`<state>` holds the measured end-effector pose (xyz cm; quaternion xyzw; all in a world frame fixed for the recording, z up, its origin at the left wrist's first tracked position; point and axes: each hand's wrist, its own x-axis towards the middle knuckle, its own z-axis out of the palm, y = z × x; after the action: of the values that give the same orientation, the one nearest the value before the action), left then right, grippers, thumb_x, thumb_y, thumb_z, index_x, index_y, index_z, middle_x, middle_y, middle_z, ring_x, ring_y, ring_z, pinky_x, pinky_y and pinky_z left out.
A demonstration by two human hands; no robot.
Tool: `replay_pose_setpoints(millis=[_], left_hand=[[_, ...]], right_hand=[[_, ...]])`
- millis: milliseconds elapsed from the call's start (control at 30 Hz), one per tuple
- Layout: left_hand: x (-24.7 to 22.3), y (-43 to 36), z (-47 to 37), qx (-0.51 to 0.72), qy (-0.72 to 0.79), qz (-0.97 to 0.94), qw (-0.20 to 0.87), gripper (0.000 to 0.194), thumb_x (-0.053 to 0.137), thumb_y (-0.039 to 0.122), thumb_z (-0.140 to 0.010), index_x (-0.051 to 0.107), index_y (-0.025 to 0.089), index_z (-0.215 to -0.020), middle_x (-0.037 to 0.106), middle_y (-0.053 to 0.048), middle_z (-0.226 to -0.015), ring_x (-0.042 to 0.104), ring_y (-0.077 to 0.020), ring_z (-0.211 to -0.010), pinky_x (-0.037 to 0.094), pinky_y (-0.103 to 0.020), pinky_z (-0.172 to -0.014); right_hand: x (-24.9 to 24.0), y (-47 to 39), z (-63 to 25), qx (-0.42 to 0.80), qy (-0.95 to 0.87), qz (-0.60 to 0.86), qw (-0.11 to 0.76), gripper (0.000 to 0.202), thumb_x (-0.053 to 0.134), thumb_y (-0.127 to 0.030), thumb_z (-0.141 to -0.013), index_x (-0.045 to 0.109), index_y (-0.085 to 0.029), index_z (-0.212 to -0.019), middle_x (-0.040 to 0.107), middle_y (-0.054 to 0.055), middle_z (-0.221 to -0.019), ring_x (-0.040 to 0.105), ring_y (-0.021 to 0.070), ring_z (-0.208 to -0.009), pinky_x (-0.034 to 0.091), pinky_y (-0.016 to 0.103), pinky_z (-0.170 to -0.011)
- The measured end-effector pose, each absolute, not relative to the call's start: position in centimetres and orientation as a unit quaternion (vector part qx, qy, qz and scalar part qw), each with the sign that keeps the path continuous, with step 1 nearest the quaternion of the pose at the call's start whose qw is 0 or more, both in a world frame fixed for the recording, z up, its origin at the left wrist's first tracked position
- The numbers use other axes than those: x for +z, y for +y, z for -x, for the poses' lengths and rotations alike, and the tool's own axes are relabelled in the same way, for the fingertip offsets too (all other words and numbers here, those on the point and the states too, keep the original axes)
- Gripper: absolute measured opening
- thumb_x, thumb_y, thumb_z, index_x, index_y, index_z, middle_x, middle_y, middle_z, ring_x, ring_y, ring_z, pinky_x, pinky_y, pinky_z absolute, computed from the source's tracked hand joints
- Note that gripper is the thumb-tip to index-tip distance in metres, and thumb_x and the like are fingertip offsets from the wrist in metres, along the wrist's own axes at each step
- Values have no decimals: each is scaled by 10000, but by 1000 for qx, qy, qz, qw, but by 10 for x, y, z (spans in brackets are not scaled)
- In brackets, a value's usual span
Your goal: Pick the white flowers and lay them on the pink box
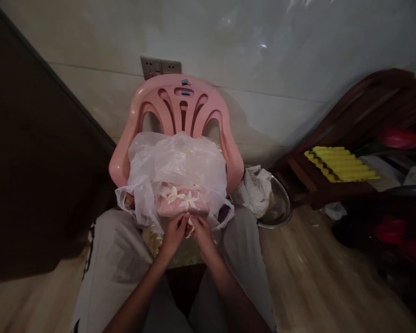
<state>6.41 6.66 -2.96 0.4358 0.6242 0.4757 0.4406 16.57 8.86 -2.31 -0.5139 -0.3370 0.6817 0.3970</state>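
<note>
A small white flower with a yellow centre (190, 227) is pinched between my two hands, just in front of a pink chair (229, 134). My left hand (175, 231) closes on it from the left, and my right hand (201, 231) from the right. On the chair seat lies a translucent plastic bag (180, 157) with loop handles. Two white flowers rest side by side on the pink surface at the bag's front edge, the left flower (174, 194) and the right flower (188, 200). The fingertips are partly hidden.
Right of the chair, a metal basin (284, 208) holds a crumpled white bag (258, 189). Farther right, a yellow ridged item (343, 164) lies on dark wooden furniture (303, 173). A wall socket (161, 66) is behind the chair. A dark panel (31, 152) stands at left.
</note>
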Motion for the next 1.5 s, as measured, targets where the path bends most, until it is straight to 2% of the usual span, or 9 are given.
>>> replay_pose_setpoints(millis=[467,567,733,933,1167,1333,1500], left_hand=[[-36,66,-64,443,630,-454,448,444,439,560,-917,628,176,-797,558,31,-609,529,-151,-590,395,-243,-574],[-35,66,-65,427,634,-474,437,459,411,556,-933,643,176,-819,600,13,-653,571,-168,-638,413,-257,-612],[-37,65,-65,396,643,-495,429,473,372,528,-952,679,172,-1002,705,-42,-816,645,-212,-776,462,-302,-735],[-37,63,-66,368,652,-504,430,519,328,535,-962,690,167,-1016,720,-53,-767,677,-242,-831,496,-330,-785],[-36,63,-65,332,660,-528,418,523,287,488,-980,689,170,-1080,755,-96,-1013,682,-252,-956,490,-353,-861],[-36,61,-63,291,677,-540,406,521,274,472,-981,689,181,-1099,759,-101,-1015,690,-265,-980,490,-359,-865],[-37,60,-62,280,681,-545,402,522,268,469,-982,693,178,-1070,762,-100,-951,698,-263,-915,491,-357,-832]], right_hand=[[-22,87,-170,698,-292,519,397,245,694,-438,-689,636,-202,-717,588,-22,-632,532,128,-579,418,234,-530],[-24,88,-170,698,-290,520,397,252,694,-442,-686,626,-201,-714,577,-25,-623,517,123,-565,407,233,-519],[-27,88,-171,684,-305,530,398,236,672,-429,-708,644,-197,-741,583,-25,-629,512,122,-568,399,232,-518],[-35,88,-169,670,-321,540,396,242,664,-435,-707,635,-196,-733,590,-28,-624,512,124,-560,393,232,-506],[-46,89,-171,656,-366,538,381,234,614,-440,-737,615,-208,-711,571,-38,-604,503,126,-548,373,232,-495],[-51,89,-171,646,-388,542,373,212,579,-412,-741,596,-208,-683,560,-37,-604,502,132,-567,380,236,-509],[-51,88,-170,647,-384,544,372,210,581,-411,-740,617,-205,-719,589,-30,-638,518,135,-592,393,233,-529]])
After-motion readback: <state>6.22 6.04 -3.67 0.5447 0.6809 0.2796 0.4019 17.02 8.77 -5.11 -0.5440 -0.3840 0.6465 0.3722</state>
